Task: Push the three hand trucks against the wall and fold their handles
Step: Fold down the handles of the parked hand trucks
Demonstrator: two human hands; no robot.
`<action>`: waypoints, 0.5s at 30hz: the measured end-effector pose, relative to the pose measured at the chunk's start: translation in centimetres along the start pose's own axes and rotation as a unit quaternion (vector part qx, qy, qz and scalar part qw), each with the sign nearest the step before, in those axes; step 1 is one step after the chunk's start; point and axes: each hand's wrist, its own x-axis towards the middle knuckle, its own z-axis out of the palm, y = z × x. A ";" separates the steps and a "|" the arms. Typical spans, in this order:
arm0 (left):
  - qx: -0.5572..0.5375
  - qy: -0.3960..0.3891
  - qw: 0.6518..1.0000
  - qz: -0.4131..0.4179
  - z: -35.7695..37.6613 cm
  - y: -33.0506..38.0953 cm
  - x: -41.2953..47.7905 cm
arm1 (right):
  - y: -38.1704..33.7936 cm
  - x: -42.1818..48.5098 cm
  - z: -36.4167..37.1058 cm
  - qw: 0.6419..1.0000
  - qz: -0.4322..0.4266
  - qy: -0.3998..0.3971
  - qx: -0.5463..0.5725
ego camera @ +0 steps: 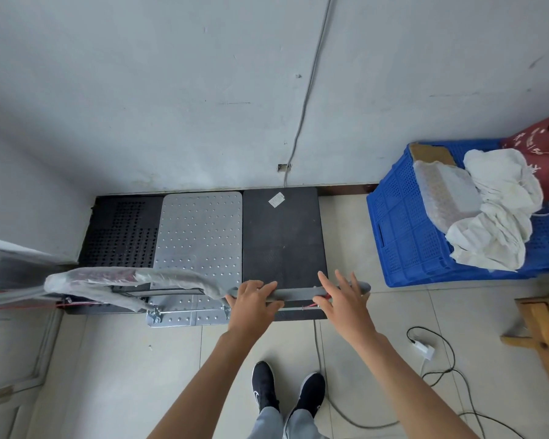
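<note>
Three hand trucks stand side by side with their far ends at the wall [203,90]: a black perforated one [121,232] on the left, a silver studded one [200,236] in the middle, a plain black one [282,242] on the right. The right truck's grey handle bar [298,293] stands upright in front of me. My left hand [254,299] rests on its left part, fingers curled over it. My right hand [343,296] hovers at its right part with fingers spread. A plastic-wrapped handle [124,277] stands upright over the two left trucks.
A blue crate [403,223] holding white cloth and a bubble-wrapped bundle sits at the right by the wall. A wooden stool [542,337] and a charger with cables [425,350] lie on the tiled floor to my right. A metal cabinet [0,267] stands at the left.
</note>
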 end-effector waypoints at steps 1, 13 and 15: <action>0.012 0.007 1.000 0.007 0.2 0.1 -0.3 | -0.1 -0.2 -0.1 1.000 -0.001 0.000 -0.003; 0.187 -0.010 0.982 0.038 3.4 3.6 -1.3 | -0.5 -0.7 0.9 0.997 -0.056 -0.016 -0.041; 0.184 -0.009 0.982 0.033 3.4 3.9 -1.0 | -0.5 -0.3 0.8 0.998 -0.054 -0.016 -0.034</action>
